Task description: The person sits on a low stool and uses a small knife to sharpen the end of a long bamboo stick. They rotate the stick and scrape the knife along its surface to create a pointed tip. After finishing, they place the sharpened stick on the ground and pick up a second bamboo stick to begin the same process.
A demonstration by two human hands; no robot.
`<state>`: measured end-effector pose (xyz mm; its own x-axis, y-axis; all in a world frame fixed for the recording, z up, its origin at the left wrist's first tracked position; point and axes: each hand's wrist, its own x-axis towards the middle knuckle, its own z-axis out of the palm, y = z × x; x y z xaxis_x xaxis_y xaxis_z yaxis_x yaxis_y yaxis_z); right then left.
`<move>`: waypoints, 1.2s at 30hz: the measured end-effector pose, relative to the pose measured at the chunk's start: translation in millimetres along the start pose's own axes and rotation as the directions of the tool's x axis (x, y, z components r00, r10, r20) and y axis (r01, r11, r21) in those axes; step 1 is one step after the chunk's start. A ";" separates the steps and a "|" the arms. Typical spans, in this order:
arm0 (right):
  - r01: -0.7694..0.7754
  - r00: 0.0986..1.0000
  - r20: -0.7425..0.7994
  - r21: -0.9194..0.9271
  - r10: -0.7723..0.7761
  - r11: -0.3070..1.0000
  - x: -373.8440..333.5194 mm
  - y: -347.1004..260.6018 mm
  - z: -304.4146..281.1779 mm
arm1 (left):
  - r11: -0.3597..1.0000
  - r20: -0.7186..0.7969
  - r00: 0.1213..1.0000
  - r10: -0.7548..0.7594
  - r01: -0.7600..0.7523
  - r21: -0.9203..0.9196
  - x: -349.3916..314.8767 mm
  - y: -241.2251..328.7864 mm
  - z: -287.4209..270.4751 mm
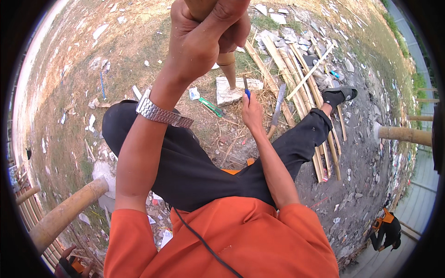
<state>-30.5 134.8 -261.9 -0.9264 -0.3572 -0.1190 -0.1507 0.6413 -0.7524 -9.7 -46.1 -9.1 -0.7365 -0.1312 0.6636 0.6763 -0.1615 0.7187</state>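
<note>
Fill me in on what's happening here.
A person in an orange shirt sits on littered ground. The left hand grips an upright bamboo pole whose lower end rests on a flat stone slab. The right hand holds a small blue-handled tool at the slab. A machete and split bamboo strips lie nearby.

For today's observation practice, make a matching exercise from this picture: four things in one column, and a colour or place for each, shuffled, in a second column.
Things:
1. wristwatch
2. bamboo pole
3. small tool
4. split bamboo strips

Colours or places:
A. gripped by the left hand
B. lying on the ground
C. silver metal
D. blue handle, in the right hand

Pairs: 1-C, 2-A, 3-D, 4-B
</note>
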 end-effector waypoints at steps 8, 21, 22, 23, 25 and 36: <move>-0.047 0.995 0.070 -0.235 0.065 0.971 19.1 23.8 26.0 | 0.993 0.007 0.993 -0.115 0.115 0.041 -5.2 0.6 2.1; -0.130 0.988 0.056 -0.206 0.144 0.970 36.7 36.3 55.9 | 0.999 0.024 0.999 -0.031 0.030 0.032 -5.2 7.5 18.0; -0.135 0.988 0.044 -0.219 0.148 0.966 39.4 38.8 58.4 | 0.999 0.028 0.999 -0.043 0.043 0.017 -3.2 8.5 14.6; -0.151 0.986 0.039 -0.230 0.164 0.961 42.1 41.4 60.8 | 0.997 0.003 0.999 -0.048 0.047 0.068 -3.3 8.1 15.6; -0.180 0.981 0.029 -0.245 0.193 0.953 47.7 42.8 66.4 | 0.982 -0.046 0.997 -0.053 0.061 0.176 -5.8 9.9 23.6; -0.473 0.849 0.436 0.377 0.298 0.796 80.3 84.8 78.1 | 0.998 -0.084 0.994 -0.065 0.065 -0.002 -1.8 7.5 1.7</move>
<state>-90.7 107.5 -385.9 -0.6811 -0.4082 -0.6078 0.4488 0.4232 -0.7871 -3.3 -45.3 -4.5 -0.7776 -0.2024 0.5954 0.6267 -0.1718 0.7601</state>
